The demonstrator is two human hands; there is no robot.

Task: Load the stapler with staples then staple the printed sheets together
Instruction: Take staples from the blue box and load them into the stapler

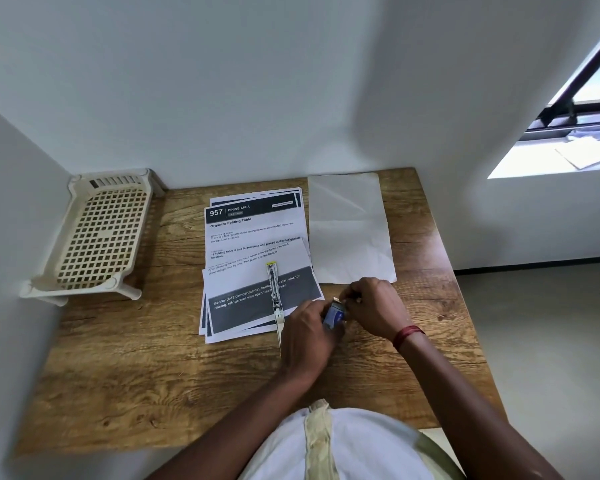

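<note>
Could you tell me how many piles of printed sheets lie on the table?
2: a far pile headed 957, and a nearer pile overlapping it, under the stapler. Lower sheets are mostly hidden.

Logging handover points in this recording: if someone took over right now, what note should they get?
Left hand grips the small blue staple box; right hand pinches at the box's upper end.
The stapler lies swung open on the printed sheets, with neither hand on it. The sheets overlap loosely and are not squared.
Done: stapler opened.
Left: take a staple strip out, load it, close the stapler, align the sheets, staple them. It is too small to tell whether the channel already holds staples.
</note>
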